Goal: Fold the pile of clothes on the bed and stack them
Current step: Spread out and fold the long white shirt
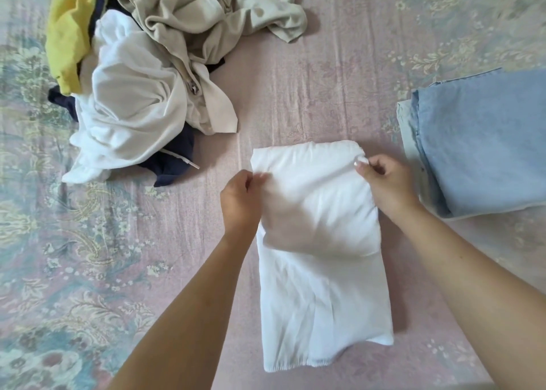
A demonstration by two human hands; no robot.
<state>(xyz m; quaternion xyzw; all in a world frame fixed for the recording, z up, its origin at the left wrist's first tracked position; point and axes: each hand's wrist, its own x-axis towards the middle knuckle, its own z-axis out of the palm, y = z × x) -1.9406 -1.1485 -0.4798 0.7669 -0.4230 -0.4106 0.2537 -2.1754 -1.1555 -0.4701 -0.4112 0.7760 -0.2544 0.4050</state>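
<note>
At far left, an unfolded pile of clothes [141,73] lies heaped on the bed [339,88]: a yellow garment [69,32], crumpled white cloth, a beige zip-front piece [189,20] and dark navy fabric beneath. The bedcover is pale pink with a faded floral and paisley print, lightly creased. At centre, a white garment [319,286] of thin, soft fabric lies as a long rectangle with a gathered elastic hem at its near end. The left hand [240,199] pinches its left edge; the right hand [387,179] pinches the far right corner; the hands are apart, holding the far part of the cloth raised. At right, folded light-blue denim [484,144] lies flat, square-edged, well apart from the pile.
</note>
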